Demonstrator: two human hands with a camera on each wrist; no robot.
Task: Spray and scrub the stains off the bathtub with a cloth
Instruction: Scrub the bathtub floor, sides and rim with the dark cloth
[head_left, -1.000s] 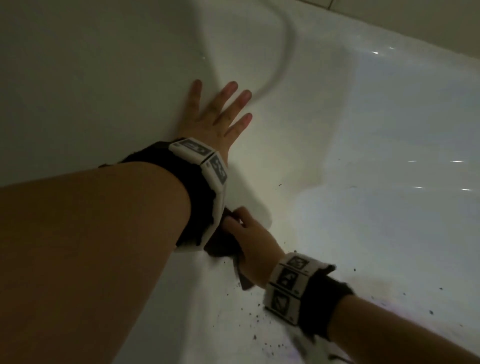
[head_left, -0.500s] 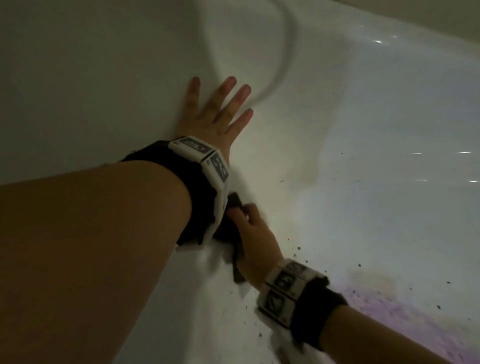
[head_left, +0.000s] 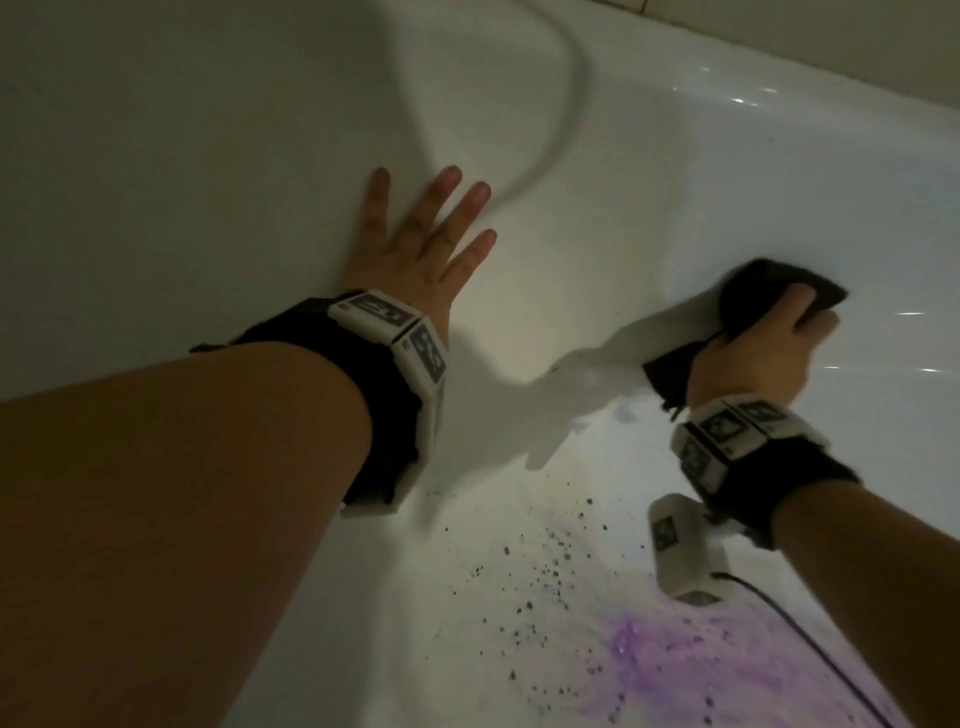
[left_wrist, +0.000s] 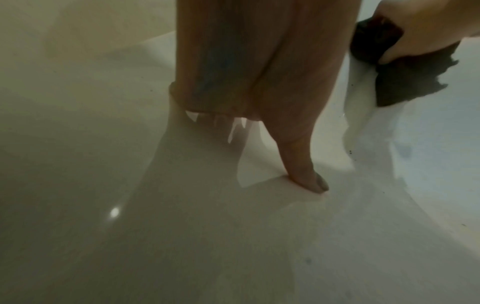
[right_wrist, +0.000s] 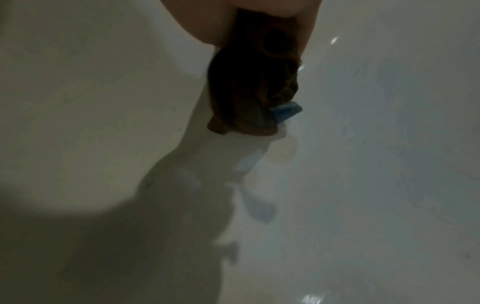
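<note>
My left hand (head_left: 421, 244) lies flat with spread fingers on the sloping white wall of the bathtub (head_left: 156, 182); from the left wrist camera its thumb (left_wrist: 306, 164) presses the enamel. My right hand (head_left: 758, 353) grips a dark cloth (head_left: 753, 291) and holds it against the tub wall to the right. That cloth (left_wrist: 405, 82) shows at the upper right of the left wrist view, and bunched under my palm as the cloth (right_wrist: 249, 90) in the right wrist view. A purple stain (head_left: 675, 660) with dark specks (head_left: 550, 566) spreads over the tub floor below my right wrist.
A grey hose-like curve (head_left: 566, 98) runs across the tub's far wall. A tiled surface (head_left: 831, 47) borders the rim at the top right. A white device (head_left: 680, 551) with a dark cable (head_left: 810, 649) hangs under my right wrist.
My right hand swept the cloth from beside my left wrist to the right and farther up the tub wall. The left hand stayed planted. More of the purple stain came into view.
</note>
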